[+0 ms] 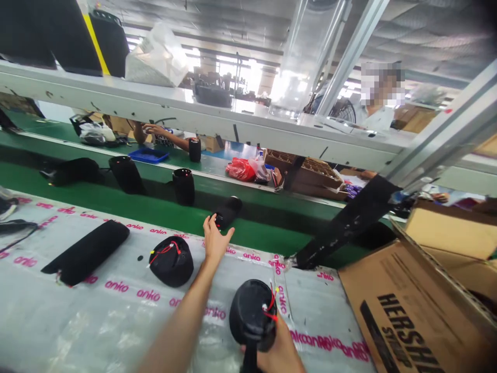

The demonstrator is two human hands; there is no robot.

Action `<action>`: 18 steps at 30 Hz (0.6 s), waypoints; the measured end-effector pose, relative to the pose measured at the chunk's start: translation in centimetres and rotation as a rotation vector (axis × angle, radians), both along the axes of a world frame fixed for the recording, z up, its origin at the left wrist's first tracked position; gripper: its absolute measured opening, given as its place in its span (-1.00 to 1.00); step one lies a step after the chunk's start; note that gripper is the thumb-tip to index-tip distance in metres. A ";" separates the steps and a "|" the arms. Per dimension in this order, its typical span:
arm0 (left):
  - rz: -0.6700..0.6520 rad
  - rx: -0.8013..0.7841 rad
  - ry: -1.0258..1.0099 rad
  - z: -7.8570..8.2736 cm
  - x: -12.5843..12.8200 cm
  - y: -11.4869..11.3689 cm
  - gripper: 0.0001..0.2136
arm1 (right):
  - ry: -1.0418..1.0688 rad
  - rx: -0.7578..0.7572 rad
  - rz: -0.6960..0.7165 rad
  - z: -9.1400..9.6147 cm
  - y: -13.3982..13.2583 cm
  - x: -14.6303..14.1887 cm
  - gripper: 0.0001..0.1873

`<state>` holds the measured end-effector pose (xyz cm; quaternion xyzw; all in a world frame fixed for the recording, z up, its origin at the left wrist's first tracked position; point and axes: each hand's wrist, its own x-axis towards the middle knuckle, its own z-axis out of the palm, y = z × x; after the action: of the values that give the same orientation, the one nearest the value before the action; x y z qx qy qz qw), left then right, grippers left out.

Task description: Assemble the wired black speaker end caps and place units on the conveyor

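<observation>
My right hand [281,344] is wrapped round a black cylinder with red wires [250,313], its round end facing up. A dark strap or handle-like piece [251,357] hangs below it; what it belongs to is unclear. My left hand [217,238] reaches over the near edge of the green belt, thumb and fingers apart. Its fingertips are at the near end of a black cylinder lying on the belt [230,210]; whether they touch it I cannot tell. Left of my forearm, another black cylinder with red wires [171,264] stands on the bench. A longer black cylinder [91,251] lies farther left.
Several black cylinders, one upright [184,187], sit along the green belt [155,207]. A cardboard box [404,311] stands at right beside a dark slanted post [341,223]. A shelf [217,111] crosses above. Across the belt, another person's arm [171,135] reaches toward a black cylinder.
</observation>
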<state>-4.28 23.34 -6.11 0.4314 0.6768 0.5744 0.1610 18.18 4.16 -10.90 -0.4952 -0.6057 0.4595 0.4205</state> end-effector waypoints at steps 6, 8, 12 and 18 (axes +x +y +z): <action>0.079 0.011 0.022 -1.2 -1.8 2.2 -0.21 | 0.019 0.081 -0.115 4.5 12.1 1.7 -0.18; 0.082 0.022 0.025 -0.7 -1.6 2.4 -0.19 | 0.040 0.125 -0.131 6.2 17.8 1.2 -0.08; 0.042 0.089 0.059 1.7 -0.6 -0.3 -0.18 | 0.032 0.159 -0.208 8.5 26.6 -0.4 -0.49; -0.536 0.064 0.177 5.2 -1.8 -10.6 0.01 | 0.000 0.139 -0.161 10.2 28.3 -1.1 -0.61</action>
<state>-6.11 12.78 -0.93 0.6482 0.5316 0.4925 0.2336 17.05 32.49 -0.69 -0.5118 -0.5943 0.3810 0.4896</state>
